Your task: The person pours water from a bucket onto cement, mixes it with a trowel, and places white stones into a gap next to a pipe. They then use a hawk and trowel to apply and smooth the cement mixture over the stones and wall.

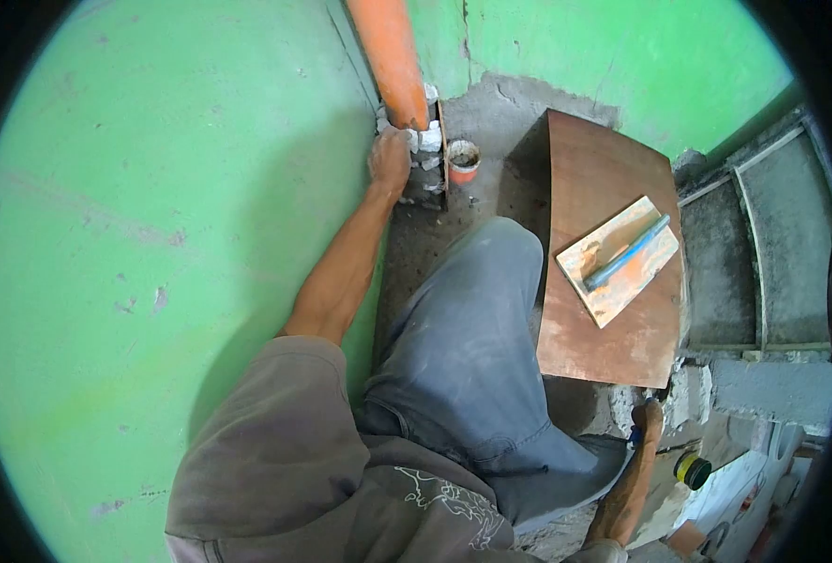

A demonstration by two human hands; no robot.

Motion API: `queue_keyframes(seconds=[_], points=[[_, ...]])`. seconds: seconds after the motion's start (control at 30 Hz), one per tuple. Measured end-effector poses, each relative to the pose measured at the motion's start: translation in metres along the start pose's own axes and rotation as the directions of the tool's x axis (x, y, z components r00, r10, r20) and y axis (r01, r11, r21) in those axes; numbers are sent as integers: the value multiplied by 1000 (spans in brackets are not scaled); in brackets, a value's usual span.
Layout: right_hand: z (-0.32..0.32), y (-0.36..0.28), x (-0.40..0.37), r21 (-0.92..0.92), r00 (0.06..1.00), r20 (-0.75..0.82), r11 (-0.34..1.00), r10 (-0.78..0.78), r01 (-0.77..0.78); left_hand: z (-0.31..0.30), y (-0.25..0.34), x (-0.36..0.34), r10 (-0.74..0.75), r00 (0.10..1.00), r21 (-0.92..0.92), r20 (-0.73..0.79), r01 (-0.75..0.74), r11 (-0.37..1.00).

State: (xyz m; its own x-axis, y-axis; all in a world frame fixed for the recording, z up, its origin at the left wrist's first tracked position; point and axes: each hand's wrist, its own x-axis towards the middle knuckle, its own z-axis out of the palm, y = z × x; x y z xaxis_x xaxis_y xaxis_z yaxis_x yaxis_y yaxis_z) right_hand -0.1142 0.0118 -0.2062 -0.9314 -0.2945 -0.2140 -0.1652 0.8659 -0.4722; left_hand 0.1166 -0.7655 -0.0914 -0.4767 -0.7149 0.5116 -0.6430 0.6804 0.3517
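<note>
My left hand (391, 161) reaches to the foot of an orange pipe (395, 70) in the wall corner. Its fingers are curled against a whitish chunk of rubble (412, 140) beside the pipe. More broken pieces (428, 141) are packed around the pipe's base, along a thin upright board (444, 155). My right hand (649, 422) is low on the right, just below the edge of a brown curved sheet (589, 347). It is closed, with a bit of blue showing at the palm; what it grips is mostly hidden.
A small orange-and-white tub (463, 161) stands on the floor right of the pipe. On the brown sheet lies a wooden float (622, 261) with a blue handle. Green walls (200, 188) rise at left and back. A black-and-yellow container (692, 470) is at lower right.
</note>
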Motion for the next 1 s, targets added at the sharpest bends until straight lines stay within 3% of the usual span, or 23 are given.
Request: queue_keyframes(seconds=[0.07,0.17,0.23,0.27,0.37,0.43,0.47,0.5,0.53,0.6,0.63,0.73,0.83,0.93,1.0], points=[[2,-10,16,-500,996,73,863,-42,73,-5,-3,4,-5,998,-5,57,5,1000],[0,-10,20,-534,991,129,845,33,41,-16,0,1,10,994,-32,110,-6,999],[47,138,66,-22,981,77,983,-178,181,-12,0,1,1,994,-27,110,2,1000],[48,145,66,39,950,-8,949,-311,311,-14,3,0,-31,993,-40,118,36,999],[15,82,39,228,962,157,956,-223,185,-22,11,-4,-105,985,-60,133,114,992],[18,87,49,-178,967,163,958,-197,225,-23,13,-5,-131,984,-60,125,139,988],[24,99,58,-405,938,226,850,-264,336,-22,14,-5,-144,982,-63,119,152,986],[29,122,72,-597,875,338,639,-347,485,-21,13,-6,-157,981,-67,114,166,984],[41,164,96,-713,694,534,183,-482,676,-20,13,-6,-172,979,-70,108,180,981],[23,98,63,-620,915,326,677,-236,395,-22,13,-9,-183,980,-78,81,189,979],[13,62,44,-514,974,204,836,-99,192,-25,13,-11,-189,980,-82,67,194,978],[21,62,34,-296,995,51,950,-86,97,-31,14,-18,-220,973,-126,70,228,966],[-13,11,16,-117,989,138,992,58,-42,-30,13,-29,-256,967,-162,5,254,954],[-11,3,25,-543,964,229,805,-135,241,-29,15,-41,-264,963,-184,-52,251,950],[-16,5,25,-489,996,77,872,38,5,-27,24,-50,-277,958,-217,-72,256,942]])
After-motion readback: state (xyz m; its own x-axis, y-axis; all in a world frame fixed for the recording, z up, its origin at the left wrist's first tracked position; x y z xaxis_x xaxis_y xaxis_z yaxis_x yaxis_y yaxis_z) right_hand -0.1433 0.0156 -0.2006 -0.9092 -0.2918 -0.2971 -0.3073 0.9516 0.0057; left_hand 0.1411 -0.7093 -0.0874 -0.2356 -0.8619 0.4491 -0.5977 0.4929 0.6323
